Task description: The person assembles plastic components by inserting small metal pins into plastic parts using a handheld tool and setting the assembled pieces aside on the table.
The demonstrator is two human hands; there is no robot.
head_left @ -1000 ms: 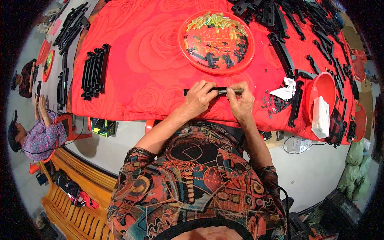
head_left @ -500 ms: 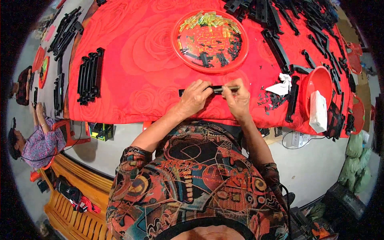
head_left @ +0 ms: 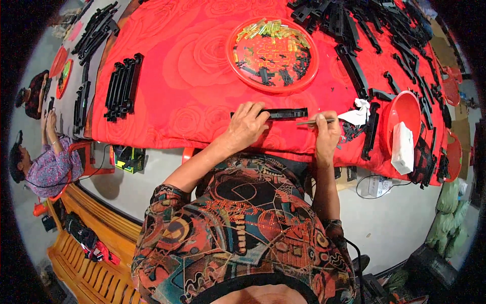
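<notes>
My left hand (head_left: 246, 124) is closed around the left part of a long black plastic strip (head_left: 289, 113), pressing it to the red cloth. The strip's right part sticks out past my fingers, its channelled side showing. To the right, my right hand (head_left: 327, 136) pinches a thin metal tool (head_left: 307, 122), probably tweezers, its tip pointing left just below the strip's right end. Beside that hand lie a crumpled white tissue (head_left: 357, 116) and a scatter of tiny black pieces (head_left: 350, 133).
A round red tray (head_left: 236, 75) with yellow-gold and small black parts stands ahead. Finished-looking black strips (head_left: 122, 87) lie in a row at left. At right are a red bowl (head_left: 400, 104), a white packet (head_left: 403, 148) and piled black strips (head_left: 354, 68). Co-workers sit far left.
My right hand has moved right with the tool, away from the strip and toward the tiny pieces. More of the strip shows now; my left hand stays on it. The view has shifted slightly.
</notes>
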